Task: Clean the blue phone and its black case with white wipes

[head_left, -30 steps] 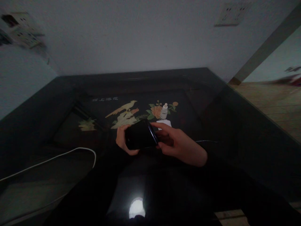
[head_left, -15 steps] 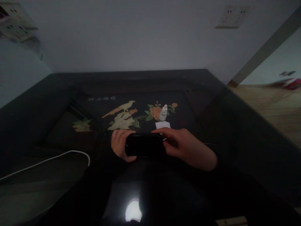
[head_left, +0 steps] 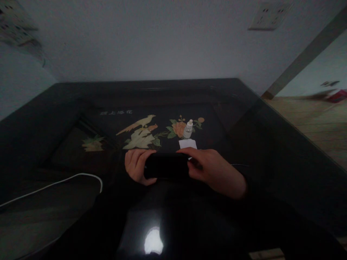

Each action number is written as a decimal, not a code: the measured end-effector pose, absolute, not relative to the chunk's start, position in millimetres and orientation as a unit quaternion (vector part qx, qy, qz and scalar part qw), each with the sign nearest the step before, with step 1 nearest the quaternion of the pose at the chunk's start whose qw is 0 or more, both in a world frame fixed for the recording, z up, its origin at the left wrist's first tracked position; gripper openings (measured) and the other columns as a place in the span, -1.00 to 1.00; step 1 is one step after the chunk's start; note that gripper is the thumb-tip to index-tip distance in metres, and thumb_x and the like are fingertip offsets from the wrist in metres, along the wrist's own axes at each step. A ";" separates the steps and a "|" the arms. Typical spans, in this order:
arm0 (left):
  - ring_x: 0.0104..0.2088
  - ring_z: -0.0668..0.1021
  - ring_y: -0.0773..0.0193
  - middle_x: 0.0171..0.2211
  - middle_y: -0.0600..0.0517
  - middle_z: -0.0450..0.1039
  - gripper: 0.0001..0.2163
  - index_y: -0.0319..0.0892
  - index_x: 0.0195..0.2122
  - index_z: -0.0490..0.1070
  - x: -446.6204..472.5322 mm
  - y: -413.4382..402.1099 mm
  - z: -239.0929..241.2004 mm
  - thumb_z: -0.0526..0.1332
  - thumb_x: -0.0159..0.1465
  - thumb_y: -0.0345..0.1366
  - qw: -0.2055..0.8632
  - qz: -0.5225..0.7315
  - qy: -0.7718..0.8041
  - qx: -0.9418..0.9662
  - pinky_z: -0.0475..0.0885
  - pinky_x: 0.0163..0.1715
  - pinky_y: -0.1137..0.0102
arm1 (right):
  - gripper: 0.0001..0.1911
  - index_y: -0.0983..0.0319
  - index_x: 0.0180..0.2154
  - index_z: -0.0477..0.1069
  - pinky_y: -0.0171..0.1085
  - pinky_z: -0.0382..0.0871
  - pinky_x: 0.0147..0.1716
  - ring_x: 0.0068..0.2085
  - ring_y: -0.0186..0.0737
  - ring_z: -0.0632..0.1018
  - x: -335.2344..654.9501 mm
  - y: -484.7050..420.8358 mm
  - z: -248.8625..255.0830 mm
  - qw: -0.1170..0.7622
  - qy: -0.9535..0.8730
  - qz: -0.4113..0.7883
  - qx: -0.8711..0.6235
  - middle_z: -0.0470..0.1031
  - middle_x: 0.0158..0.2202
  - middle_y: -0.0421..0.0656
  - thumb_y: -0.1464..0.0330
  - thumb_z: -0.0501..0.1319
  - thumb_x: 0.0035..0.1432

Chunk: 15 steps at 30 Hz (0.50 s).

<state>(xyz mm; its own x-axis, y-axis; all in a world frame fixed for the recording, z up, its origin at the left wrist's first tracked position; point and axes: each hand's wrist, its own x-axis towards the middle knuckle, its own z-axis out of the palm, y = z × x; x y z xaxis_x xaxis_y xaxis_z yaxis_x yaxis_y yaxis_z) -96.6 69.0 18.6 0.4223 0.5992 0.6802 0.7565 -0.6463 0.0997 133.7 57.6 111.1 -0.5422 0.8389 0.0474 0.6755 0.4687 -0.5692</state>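
Note:
A black smartphone (head_left: 166, 166) is held sideways above the dark glossy table, its dark face toward me. My left hand (head_left: 138, 167) is closed around its left end, with the thumb along the lower edge and a finger on the upper edge. At the right end my right hand (head_left: 211, 168) pinches the phone, one finger along the top and the others near its side. Just beyond my right fingers lies a white piece of paper (head_left: 187, 143), partly hidden by them. Behind the paper stands a small clear bottle (head_left: 188, 130) with a white cap.
The dark table (head_left: 151, 95) carries an inlaid bird and flower picture and reaches the wall. A white cable (head_left: 67, 178) curves across its left side. Wall sockets (head_left: 269, 16) sit at the upper right, more at the upper left. Wooden floor (head_left: 311, 119) shows on the right.
The view has shifted very slightly, and both hands appear a little further left. Their hold on the phone looks the same.

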 end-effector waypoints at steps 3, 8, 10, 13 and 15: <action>-0.33 0.37 0.10 -0.32 -0.07 0.32 -0.38 -0.17 -0.09 0.18 -97.0 69.0 17.9 0.25 -0.23 -0.17 0.113 -0.367 -0.403 -0.831 0.28 -0.33 0.19 | -0.62 0.28 -0.07 0.28 -0.39 0.25 -0.47 -0.48 -0.36 0.44 131.8 56.0 112.0 0.165 -0.846 0.234 -0.450 0.47 -0.39 -0.16 0.50 0.04 0.00; -0.32 0.37 0.10 -0.32 -0.08 0.33 -0.37 -0.20 -0.09 0.17 -95.6 68.4 21.5 0.25 -0.24 -0.17 0.133 -0.389 -0.378 -0.830 0.28 -0.33 0.20 | -0.60 0.27 -0.06 0.26 -0.38 0.26 -0.46 -0.45 -0.34 0.45 128.0 51.7 117.9 0.167 -0.847 0.214 -0.456 0.47 -0.37 -0.16 0.50 0.01 0.01; -0.32 0.38 0.10 -0.32 -0.09 0.33 -0.37 -0.21 -0.09 0.16 -94.5 67.7 24.3 0.26 -0.24 -0.20 0.131 -0.392 -0.376 -0.829 0.29 -0.32 0.20 | -0.60 0.27 -0.05 0.24 -0.35 0.28 -0.41 -0.40 -0.31 0.47 126.7 48.9 119.4 0.166 -0.845 0.211 -0.462 0.47 -0.33 -0.14 0.50 -0.01 0.02; -0.32 0.37 0.09 -0.33 -0.10 0.33 -0.37 -0.23 -0.09 0.15 -92.5 66.6 29.0 0.26 -0.25 -0.22 0.128 -0.392 -0.374 -0.831 0.29 -0.32 0.19 | -0.61 0.28 -0.05 0.23 -0.30 0.30 -0.35 -0.35 -0.27 0.48 124.6 44.2 120.4 0.174 -0.844 0.206 -0.464 0.46 -0.29 -0.12 0.51 -0.04 0.04; -0.33 0.38 0.10 -0.34 -0.11 0.32 -0.37 -0.25 -0.10 0.15 -91.3 66.3 32.3 0.25 -0.25 -0.21 0.133 -0.392 -0.365 -0.834 0.28 -0.33 0.19 | -0.61 0.30 -0.06 0.24 -0.30 0.31 -0.35 -0.35 -0.26 0.48 123.2 41.1 120.9 0.180 -0.844 0.198 -0.465 0.46 -0.29 -0.11 0.52 -0.05 0.03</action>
<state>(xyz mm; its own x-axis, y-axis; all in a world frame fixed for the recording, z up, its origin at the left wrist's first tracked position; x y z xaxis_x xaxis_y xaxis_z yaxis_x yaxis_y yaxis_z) -91.3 66.3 32.3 0.4265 0.5038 0.7512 0.7127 -0.6985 0.0639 123.2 41.1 120.9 -0.5028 0.8562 0.1187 0.7138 0.4887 -0.5017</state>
